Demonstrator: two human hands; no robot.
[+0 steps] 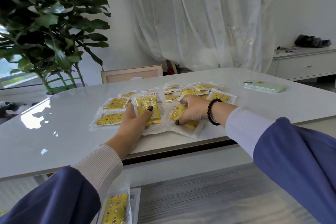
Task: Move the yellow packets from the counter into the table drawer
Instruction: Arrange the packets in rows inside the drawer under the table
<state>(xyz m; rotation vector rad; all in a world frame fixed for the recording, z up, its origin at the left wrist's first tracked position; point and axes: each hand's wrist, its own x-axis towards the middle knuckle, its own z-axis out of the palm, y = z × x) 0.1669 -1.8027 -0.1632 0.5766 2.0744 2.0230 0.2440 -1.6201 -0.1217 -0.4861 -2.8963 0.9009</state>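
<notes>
Several yellow packets in clear wrappers (pixel 197 91) lie heaped on the white counter (pixel 54 123). My left hand (pixel 135 123) grips an upright stack of packets (pixel 145 104), thumb across the front. My right hand (pixel 192 110), with a black bead bracelet, curls its fingers round another packet (pixel 189 125) near the counter's front edge. Below the counter the open drawer (pixel 209 196) shows a grey wood-grain floor, and yellow packets (pixel 116 207) lie at its left side, partly hidden by my left sleeve.
A pale green phone (pixel 264 86) lies on the counter at the right. A large leafy plant (pixel 45 23) stands behind the left end. A framed board (pixel 131 73), white curtains and a low white cabinet (pixel 305 63) are behind the counter.
</notes>
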